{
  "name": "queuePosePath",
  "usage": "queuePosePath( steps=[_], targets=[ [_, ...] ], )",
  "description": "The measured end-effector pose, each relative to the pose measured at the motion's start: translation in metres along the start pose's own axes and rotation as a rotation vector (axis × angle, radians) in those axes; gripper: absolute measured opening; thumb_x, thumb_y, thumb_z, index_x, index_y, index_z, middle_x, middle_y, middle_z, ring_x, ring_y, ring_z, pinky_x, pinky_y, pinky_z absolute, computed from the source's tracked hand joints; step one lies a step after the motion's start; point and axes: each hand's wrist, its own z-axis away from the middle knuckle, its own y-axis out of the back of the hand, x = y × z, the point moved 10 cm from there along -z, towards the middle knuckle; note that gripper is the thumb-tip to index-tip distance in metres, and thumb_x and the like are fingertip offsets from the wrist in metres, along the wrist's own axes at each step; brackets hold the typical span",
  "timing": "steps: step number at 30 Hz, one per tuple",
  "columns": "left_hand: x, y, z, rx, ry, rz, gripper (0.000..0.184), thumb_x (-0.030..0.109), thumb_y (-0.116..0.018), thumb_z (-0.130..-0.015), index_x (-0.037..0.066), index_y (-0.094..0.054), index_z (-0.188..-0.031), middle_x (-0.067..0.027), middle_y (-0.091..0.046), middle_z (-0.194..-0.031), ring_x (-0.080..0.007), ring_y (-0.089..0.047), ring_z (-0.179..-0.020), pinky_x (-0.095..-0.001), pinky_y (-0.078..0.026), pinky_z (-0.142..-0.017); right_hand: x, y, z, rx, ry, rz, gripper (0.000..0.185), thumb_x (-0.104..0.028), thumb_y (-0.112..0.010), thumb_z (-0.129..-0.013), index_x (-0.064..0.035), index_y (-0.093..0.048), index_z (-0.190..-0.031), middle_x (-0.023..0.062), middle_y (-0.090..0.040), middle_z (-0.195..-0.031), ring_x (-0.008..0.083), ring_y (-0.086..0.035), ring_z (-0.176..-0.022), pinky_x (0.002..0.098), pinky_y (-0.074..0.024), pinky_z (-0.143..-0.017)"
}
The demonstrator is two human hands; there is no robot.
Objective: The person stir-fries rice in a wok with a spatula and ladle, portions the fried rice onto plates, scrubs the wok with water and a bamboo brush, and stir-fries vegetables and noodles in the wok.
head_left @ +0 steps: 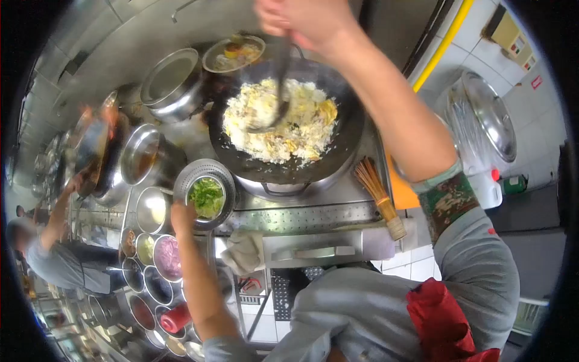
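Observation:
Above the wok, my right hand [307, 21] is closed around the dark handle of a ladle [281, 78]. The ladle's bowl, smeared by motion, sits in a heap of fried rice with egg [313, 123]. That rice fills the middle of the black wok [289, 171], with grains scattered on its near wall. At the lower left, my left hand [183, 216] is at the near left rim of a metal colander [226, 175], seemingly closed on it, though its fingers are partly hidden and blurred. Chopped green leaves [206, 198] lie inside the colander.
A bamboo brush [379, 196] lies right of the wok. Metal pots [142, 154] and a bowl [235, 60] stand left and behind. Several ingredient containers [167, 258] and a red bottle [175, 318] are below my left hand. A cloth [242, 253] hangs in front. Another person [57, 259] works at far left.

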Motion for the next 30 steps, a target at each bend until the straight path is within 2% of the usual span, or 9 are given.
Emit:
queuePosePath(
  steps=[3, 6, 11, 15, 21, 23, 25, 28, 30],
  targets=[
    [-0.009, -0.010, -0.008, -0.072, 0.044, -0.011, 0.036, 0.029, -0.066, -0.083, -0.005, -0.066, -0.094, -0.0294, -0.067, -0.096, -0.0462, -0.064, -0.093, -0.0498, -0.051, -0.083, 0.034, -0.027, 0.000, 0.097, 0.216, 0.333, 0.046, -0.039, -0.063, -0.093, -0.0106, -0.049, -0.060, -0.0020, -0.043, -0.050, 0.0119, -0.041, -0.041, 0.0312, -0.0347, -0.045],
    [-0.018, -0.016, -0.010, -0.081, 0.088, 0.029, 0.033, 0.028, -0.064, -0.083, -0.005, -0.067, -0.091, -0.0288, -0.067, -0.092, -0.0468, -0.065, -0.092, -0.0495, -0.052, -0.083, 0.088, -0.051, -0.016, -0.025, 0.191, 0.507, 0.049, -0.046, -0.065, -0.091, -0.0115, -0.049, -0.060, -0.0025, -0.045, -0.051, 0.0107, -0.043, -0.042, 0.0306, -0.0361, -0.045],
    [-0.027, -0.036, -0.020, -0.094, -0.124, -0.102, 0.033, 0.025, -0.057, -0.083, -0.005, -0.069, -0.084, -0.0287, -0.068, -0.087, -0.0482, -0.065, -0.087, -0.0495, -0.053, -0.080, 0.059, -0.041, -0.040, -0.098, -0.033, 0.103, 0.048, -0.036, -0.064, -0.095, -0.0143, -0.041, -0.058, -0.0047, -0.038, -0.049, 0.0077, -0.034, -0.038, 0.0248, -0.0265, -0.038],
    [-0.029, -0.027, -0.020, -0.119, 0.091, 0.116, 0.036, 0.024, -0.057, -0.080, -0.010, -0.068, -0.088, -0.0328, -0.066, -0.093, -0.0477, -0.065, -0.093, -0.0518, -0.050, -0.084, 0.103, -0.033, -0.009, 0.132, -0.062, 0.007, 0.040, -0.027, -0.063, -0.096, -0.0139, -0.043, -0.065, -0.0059, -0.036, -0.050, 0.0064, -0.033, -0.040, 0.0253, -0.0259, -0.037],
    [-0.056, -0.044, -0.032, -0.104, 0.106, 0.243, 0.034, 0.025, -0.059, -0.080, -0.004, -0.067, -0.095, -0.0302, -0.067, -0.095, -0.0475, -0.063, -0.095, -0.0507, -0.049, -0.083, 0.120, 0.075, -0.067, -0.047, -0.146, -0.008, 0.039, -0.028, -0.066, -0.094, -0.0139, -0.042, -0.066, -0.0063, -0.035, -0.052, 0.0077, -0.031, -0.040, 0.0261, -0.0253, -0.038],
    [-0.051, -0.019, -0.022, -0.041, 0.120, 0.290, 0.032, 0.024, -0.060, -0.080, -0.004, -0.065, -0.094, -0.0282, -0.067, -0.093, -0.0467, -0.064, -0.090, -0.0499, -0.050, -0.080, 0.076, 0.060, 0.027, 0.357, -0.134, 0.169, 0.038, -0.027, -0.065, -0.094, -0.0131, -0.042, -0.066, -0.0054, -0.036, -0.052, 0.0091, -0.032, -0.039, 0.0262, -0.0257, -0.039],
    [-0.059, -0.002, -0.019, 0.074, 0.102, 0.412, 0.024, 0.019, -0.062, -0.083, -0.005, -0.061, -0.087, -0.0221, -0.066, -0.078, -0.0348, -0.064, -0.071, -0.0449, -0.051, -0.066, 0.094, 0.072, 0.065, 0.444, 0.058, 0.058, 0.039, -0.026, -0.066, -0.093, -0.0121, -0.042, -0.066, -0.0047, -0.036, -0.052, 0.0101, -0.032, -0.039, 0.0265, -0.0259, -0.039],
    [0.009, 0.074, 0.013, 0.022, 0.224, 0.751, 0.017, 0.015, -0.061, -0.089, 0.000, -0.058, -0.084, -0.0088, -0.061, -0.070, -0.0130, -0.057, -0.054, -0.0282, -0.041, -0.041, 0.104, 0.100, 0.057, 0.370, 0.034, -0.127, 0.039, -0.027, -0.066, -0.093, -0.0116, -0.042, -0.066, -0.0042, -0.035, -0.051, 0.0105, -0.032, -0.038, 0.0270, -0.0258, -0.038],
    [0.052, 0.100, 0.007, 0.060, 0.111, 0.854, 0.021, 0.020, -0.065, -0.089, 0.001, -0.059, -0.082, -0.0057, -0.061, -0.067, -0.0122, -0.057, -0.056, -0.0275, -0.042, -0.045, 0.058, 0.103, 0.049, 0.416, 0.030, -0.104, 0.042, -0.029, -0.065, -0.094, -0.0124, -0.040, -0.064, -0.0037, -0.034, -0.049, 0.0098, -0.031, -0.037, 0.0271, -0.0257, -0.038]
  ],
)
